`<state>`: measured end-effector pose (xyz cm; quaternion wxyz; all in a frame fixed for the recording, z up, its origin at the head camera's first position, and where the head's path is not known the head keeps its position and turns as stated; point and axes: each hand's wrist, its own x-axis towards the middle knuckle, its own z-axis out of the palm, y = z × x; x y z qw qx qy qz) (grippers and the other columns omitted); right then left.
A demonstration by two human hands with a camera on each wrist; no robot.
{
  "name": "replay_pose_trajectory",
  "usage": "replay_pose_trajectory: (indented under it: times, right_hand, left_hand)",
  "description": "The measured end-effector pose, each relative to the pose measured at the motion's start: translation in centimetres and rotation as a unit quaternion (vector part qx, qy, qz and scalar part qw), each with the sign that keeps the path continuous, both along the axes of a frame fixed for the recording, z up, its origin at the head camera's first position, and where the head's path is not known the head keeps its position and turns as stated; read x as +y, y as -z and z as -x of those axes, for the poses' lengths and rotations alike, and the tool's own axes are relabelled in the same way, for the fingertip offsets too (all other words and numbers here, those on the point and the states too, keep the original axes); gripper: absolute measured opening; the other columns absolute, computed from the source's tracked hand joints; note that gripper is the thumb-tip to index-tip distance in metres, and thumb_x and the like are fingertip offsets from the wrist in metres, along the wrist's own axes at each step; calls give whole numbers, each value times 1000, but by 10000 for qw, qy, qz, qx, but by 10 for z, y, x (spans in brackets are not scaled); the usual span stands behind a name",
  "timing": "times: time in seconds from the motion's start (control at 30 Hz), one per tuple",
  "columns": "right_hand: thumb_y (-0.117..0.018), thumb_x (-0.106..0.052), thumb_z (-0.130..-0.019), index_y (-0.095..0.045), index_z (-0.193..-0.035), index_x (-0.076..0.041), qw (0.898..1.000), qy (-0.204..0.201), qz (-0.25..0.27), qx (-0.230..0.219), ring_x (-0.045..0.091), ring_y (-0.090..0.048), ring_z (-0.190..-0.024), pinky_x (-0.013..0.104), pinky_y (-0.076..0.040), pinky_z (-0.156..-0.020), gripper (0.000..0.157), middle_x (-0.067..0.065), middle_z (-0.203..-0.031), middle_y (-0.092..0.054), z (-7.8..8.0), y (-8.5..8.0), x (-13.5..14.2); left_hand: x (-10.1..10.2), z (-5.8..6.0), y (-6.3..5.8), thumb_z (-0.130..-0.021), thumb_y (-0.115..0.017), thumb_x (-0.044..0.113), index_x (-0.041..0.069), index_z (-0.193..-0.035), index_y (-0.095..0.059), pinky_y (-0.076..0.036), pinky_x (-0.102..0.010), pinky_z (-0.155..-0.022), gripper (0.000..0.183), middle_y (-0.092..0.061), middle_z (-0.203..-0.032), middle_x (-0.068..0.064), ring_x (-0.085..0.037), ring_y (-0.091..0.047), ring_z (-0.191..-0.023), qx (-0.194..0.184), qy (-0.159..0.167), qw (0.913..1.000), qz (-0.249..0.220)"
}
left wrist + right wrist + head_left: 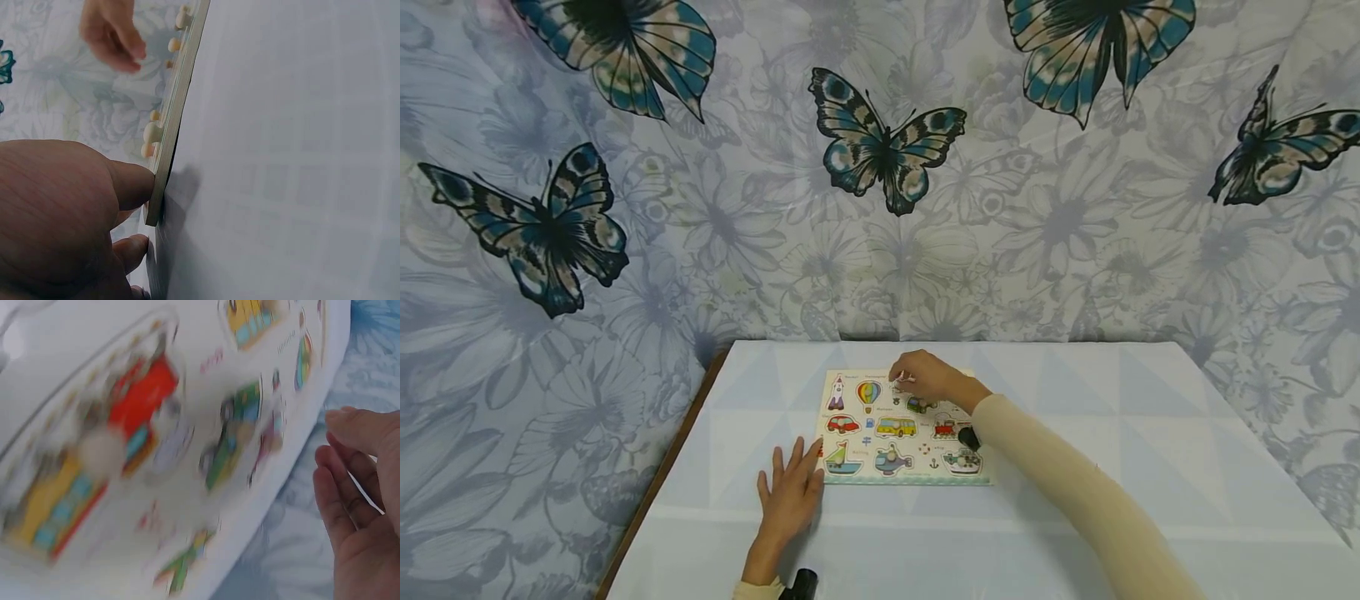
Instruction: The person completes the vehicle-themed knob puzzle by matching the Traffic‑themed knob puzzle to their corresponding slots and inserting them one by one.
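Note:
A wooden knob puzzle board (906, 481) lies on the table, bearing a rocket (837, 393), a hot-air balloon (868, 392), a bus (897, 427), a sailboat (842, 458) and other vehicle pieces. My left hand (792, 496), fingers spread, touches the board's left edge; the left wrist view shows a fingertip against its side. Above the board's far edge hovers my right hand (925, 377), fingers loosely bent. In the right wrist view, no piece shows between those fingers (337, 506). The right hand partly hides the pieces beneath it. Round wooden knobs (152, 132) stick up from the board.
The white table (1120, 417) has a brown left edge (662, 475). Behind it hangs a floral cloth with butterflies (887, 150). Black wrist cameras (803, 583) are worn on both wrists; the right one covers part of the board.

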<state>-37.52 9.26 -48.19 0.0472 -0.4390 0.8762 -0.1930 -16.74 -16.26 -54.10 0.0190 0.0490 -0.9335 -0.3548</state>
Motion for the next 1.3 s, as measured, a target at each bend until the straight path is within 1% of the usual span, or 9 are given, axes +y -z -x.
replay_pose_trajectory:
  times: [0.13, 0.27, 0.37, 0.6, 0.83, 0.97, 1.1, 1.2, 1.3]
  right_hand:
    - [-65, -6, -95, -72, -115, -4, 9999, 25, 3, -128, 22, -68, -97, 33, -56, -85, 21, 9, -112, -71, -3, -15, 39]
    - [-66, -5, -94, -71, -114, -1, 9987, 121, 118, -480, 22, -68, -95, 35, -57, -85, 21, 12, -112, -71, -10, -30, 74]
    - [-66, -5, -95, -71, -114, -2, 9974, 167, 143, -685, 20, -68, -94, 33, -57, -84, 21, 14, -112, -71, -16, -36, 98]
    - [-67, -5, -94, -72, -111, -6, 9941, 345, 21, -1030, 11, -65, -90, 27, -56, -81, 18, 13, -111, -72, -33, -39, 150]
    - [-70, -3, -91, -72, -108, -7, 9912, 398, -20, -1263, 11, -64, -90, 28, -57, -81, 17, 12, -107, -72, -46, -44, 190]
    - [-72, -1, -89, -72, -105, -8, 9890, 415, 56, -1421, 18, -64, -92, 30, -56, -82, 17, 7, -104, -71, -53, -47, 210]
    - [-72, 0, -88, -72, -102, -8, 9832, 259, 159, -1800, 25, -65, -97, 35, -56, -85, 16, 4, -103, -69, -63, -48, 228]
    - [-72, -2, -89, -72, -100, -7, 9777, 105, 161, -2093, 23, -64, -98, 36, -56, -85, 13, 5, -104, -69, -70, -46, 241]
    - [-72, -4, -89, -72, -100, -7, 9701, 29, 125, -2425, 22, -63, -95, 33, -55, -82, 11, 8, -103, -69, -78, -41, 254]
  left_hand:
    - [-1, -1, -1, -101, -53, 18, 12, -150, -48, 5, -76, -109, 49, -29, -160, -27, -58, -3, -149, 21, -8, 10000, 14]
    - [-3, -1, -2, -102, -53, 18, 12, -150, -47, 6, -76, -109, 49, -28, -160, -27, -58, -2, -149, 50, -6, 10000, 14]
    - [-4, -1, -1, -102, -51, 19, 14, -151, -46, 6, -75, -109, 49, -26, -161, -26, -56, -1, -149, -19, -7, 10000, 5]
    - [-2, -2, 1, -102, -52, 19, 14, -151, -46, 6, -76, -109, 49, -27, -161, -26, -57, -1, -149, -61, 32, 10000, 7]
    - [-1, -2, 0, -103, -51, 19, 13, -151, -46, 6, -76, -109, 49, -26, -161, -26, -57, 0, -149, -70, 48, 10000, -40]
    - [0, -3, -1, -103, -51, 19, 13, -151, -46, 6, -76, -109, 48, -26, -161, -26, -57, -1, -149, -50, 49, 10000, -71]
    - [1, -3, -2, -103, -52, 19, 14, -150, -47, 5, -76, -109, 48, -28, -161, -26, -57, -2, -149, -6, 39, 10000, -31]
    - [2, -2, -3, -103, -51, 19, 14, -151, -46, 6, -76, -109, 49, -27, -162, -25, -56, -1, -150, -34, 41, 10000, -38]
    - [2, -2, -2, -103, -51, 19, 14, -152, -45, 7, -76, -109, 49, -26, -162, -25, -56, 0, -150, -104, 42, 9999, -45]
